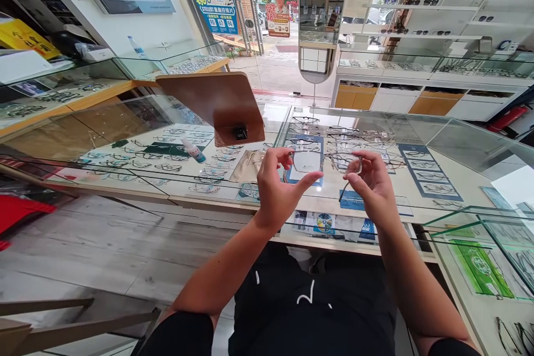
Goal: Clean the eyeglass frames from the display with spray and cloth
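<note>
A pair of thin-rimmed eyeglasses (307, 162) is held up above the glass counter, its clear lenses side by side. My left hand (277, 189) has its curled fingers at the left end of the frame, while its thumb stretches out below the left lens. At the other end, my right hand (377, 186) pinches the rim of the right lens between thumb and fingers. A dark temple arm (344, 192) hangs down by the right thumb. Behind the lenses, more frames in the case make the outline partly hard to follow.
The glass display case (417, 222) holds rows of eyeglasses and a dark blue tray (431, 172). On its top stand a tilted brown-backed mirror (233, 105) and a small bottle (193, 150). A lower glass case (492, 222) is at right, a red cloth (20, 214) at left.
</note>
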Tool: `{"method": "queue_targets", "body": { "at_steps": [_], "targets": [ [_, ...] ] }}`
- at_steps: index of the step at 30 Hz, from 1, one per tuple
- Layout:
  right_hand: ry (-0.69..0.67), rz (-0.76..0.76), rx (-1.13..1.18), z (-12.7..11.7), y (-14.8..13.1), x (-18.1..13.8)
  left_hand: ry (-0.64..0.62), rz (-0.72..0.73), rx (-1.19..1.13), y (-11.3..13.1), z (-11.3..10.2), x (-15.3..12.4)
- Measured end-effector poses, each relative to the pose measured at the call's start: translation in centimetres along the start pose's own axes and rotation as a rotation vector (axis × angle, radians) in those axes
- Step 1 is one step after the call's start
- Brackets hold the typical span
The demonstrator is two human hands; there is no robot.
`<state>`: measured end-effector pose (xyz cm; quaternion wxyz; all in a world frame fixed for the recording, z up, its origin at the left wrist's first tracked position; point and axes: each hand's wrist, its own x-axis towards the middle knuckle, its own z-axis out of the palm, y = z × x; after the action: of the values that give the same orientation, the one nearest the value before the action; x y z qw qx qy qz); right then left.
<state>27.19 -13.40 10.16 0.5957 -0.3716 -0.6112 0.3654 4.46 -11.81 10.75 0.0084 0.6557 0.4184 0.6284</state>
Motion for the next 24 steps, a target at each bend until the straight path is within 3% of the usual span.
{"method": "queue_targets", "body": {
  "at_steps": [24],
  "targets": [
    [0.069, -0.062, -0.056, 0.6, -1.0, -0.3, -0.038, -0.061, -0.002, -0.5, 0.1, -0.3]
  ]
}}
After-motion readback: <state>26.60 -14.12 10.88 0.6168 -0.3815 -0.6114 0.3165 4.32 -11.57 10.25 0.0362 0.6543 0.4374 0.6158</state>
